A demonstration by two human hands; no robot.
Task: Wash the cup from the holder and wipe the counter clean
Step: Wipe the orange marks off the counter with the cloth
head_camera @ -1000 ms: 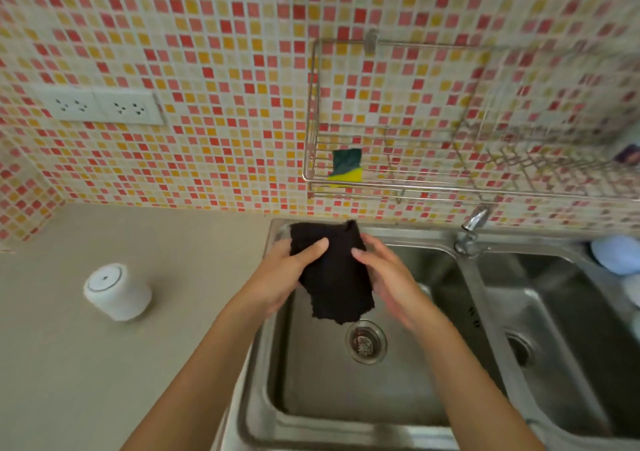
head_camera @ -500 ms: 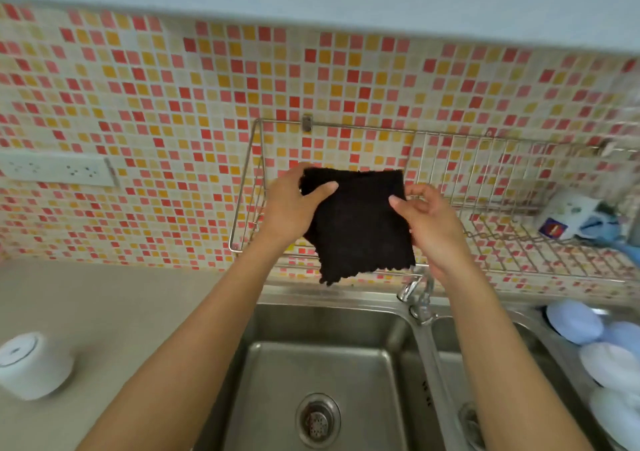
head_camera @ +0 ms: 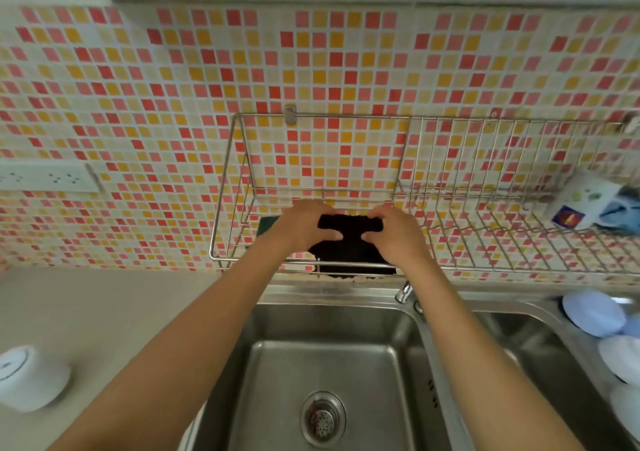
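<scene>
black cloth (head_camera: 349, 242) now lower, over wire rack (head_camera: 221, 187) rail, left hand (head_camera: 301, 229) and right hand (head_camera: 394, 234) both gripping it

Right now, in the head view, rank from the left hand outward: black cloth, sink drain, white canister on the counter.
From the left hand:
1. black cloth, held in it, over the rack's front rail
2. sink drain, below, in the basin
3. white canister, far left on the counter

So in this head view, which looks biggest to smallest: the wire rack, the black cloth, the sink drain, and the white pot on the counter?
1. Wire rack
2. White pot, though it sits nearest the camera
3. Black cloth, partly hidden by the hands
4. Sink drain
</scene>
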